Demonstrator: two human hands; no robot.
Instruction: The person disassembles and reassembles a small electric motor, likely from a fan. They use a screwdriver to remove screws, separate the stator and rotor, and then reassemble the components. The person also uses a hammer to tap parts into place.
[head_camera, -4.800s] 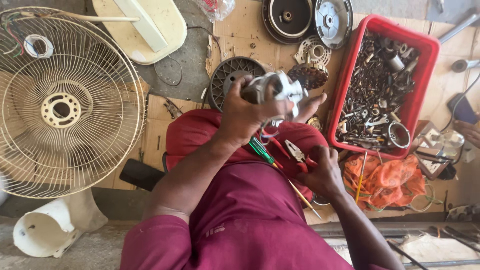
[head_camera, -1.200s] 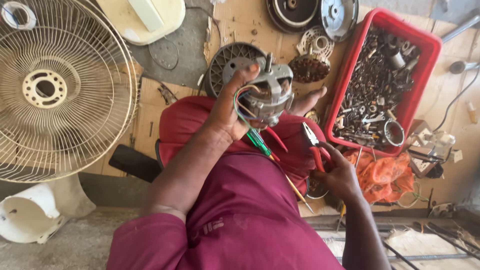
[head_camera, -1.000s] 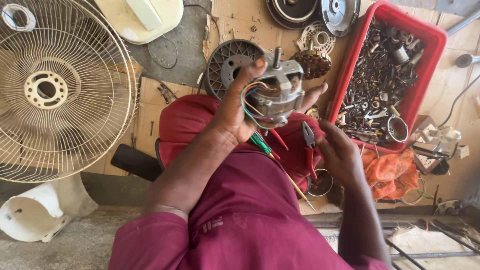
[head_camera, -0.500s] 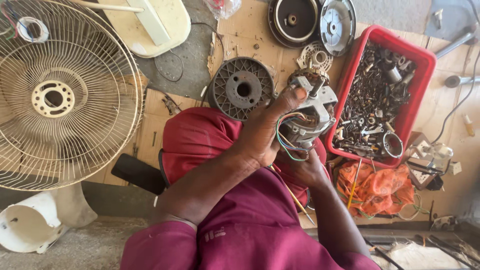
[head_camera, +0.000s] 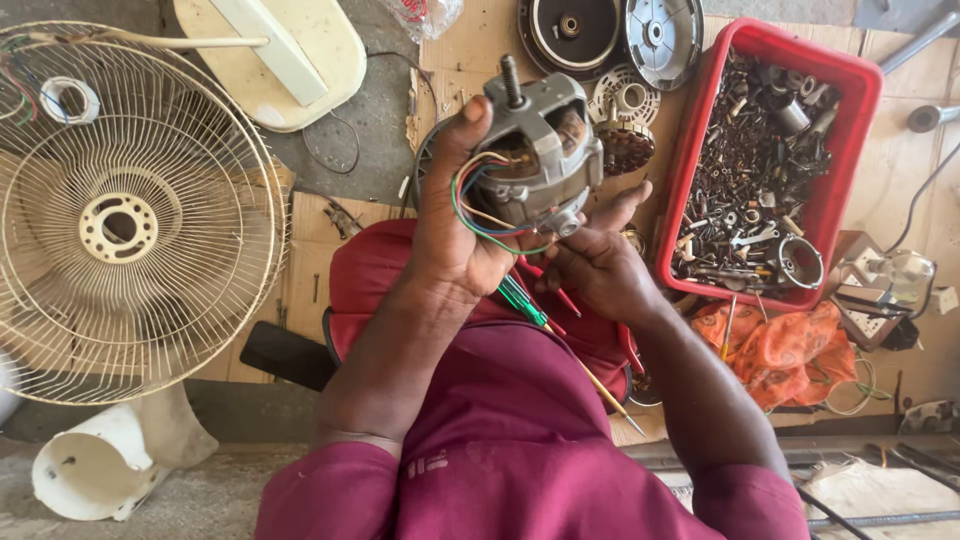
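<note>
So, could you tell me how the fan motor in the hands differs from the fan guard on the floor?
The fan motor is a compact grey metal block, held up by the left hand and touched by the right hand; the fan guard is a wide cream wire grille lying flat, untouched. The motor trails coloured wires. Both are fan parts.

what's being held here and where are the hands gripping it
A grey fan motor. The left hand wraps its left side by the coloured wires; the right hand pinches its lower edge.

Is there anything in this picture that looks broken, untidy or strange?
The fan motor in the left hand has loose coloured wires hanging free. The wire fan guard lies detached on the floor, and the red tray holds a jumble of metal parts.
</note>
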